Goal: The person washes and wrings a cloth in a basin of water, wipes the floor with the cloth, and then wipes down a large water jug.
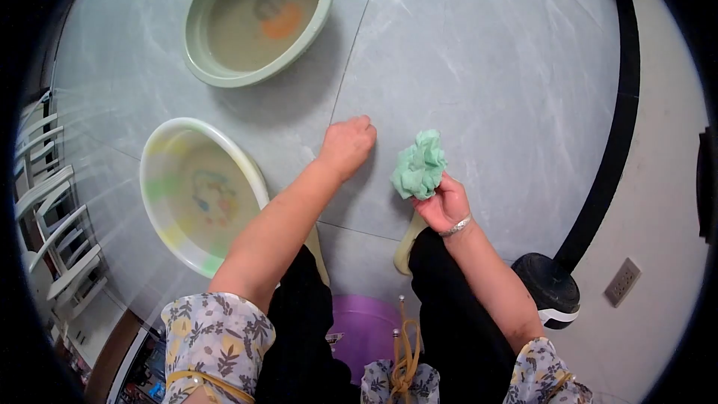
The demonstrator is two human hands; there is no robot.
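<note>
A person seated on a low purple stool (366, 329) leans over a grey tiled floor (486, 67), seen from above by a head-worn camera. The right hand (443, 203) is clamped around a bunched green cloth (420, 164), fingers closed under the wad, which stands up out of the grip just above the floor, between the knees and the open tiles. The left hand (348, 144) is curled into a loose fist with nothing in it, knuckles resting on or just over the tile near a grout line; contact cannot be told for certain.

Two basins sit to the person's left. The nearer one, a pale basin (173, 233) with a coloured print on its bottom, lies just beside the left forearm. The farther green basin (196, 52) holds cloudy water with an orange mark showing through. A black, dark-soled shoe-like object (552, 288) lies by the right arm at the foot of a black skirting band (621, 105), with a wall socket (622, 282) beyond it. White chair frames (52, 209) crowd the left edge.

Risks, as a judgement: the left forearm passes close to the rim of the pale basin, and a sweep of the elbow could knock or tip it. If the cloth is wet, drips could slick the tiles underfoot. Water spreading toward the wall would also bring it nearer the low socket.
</note>
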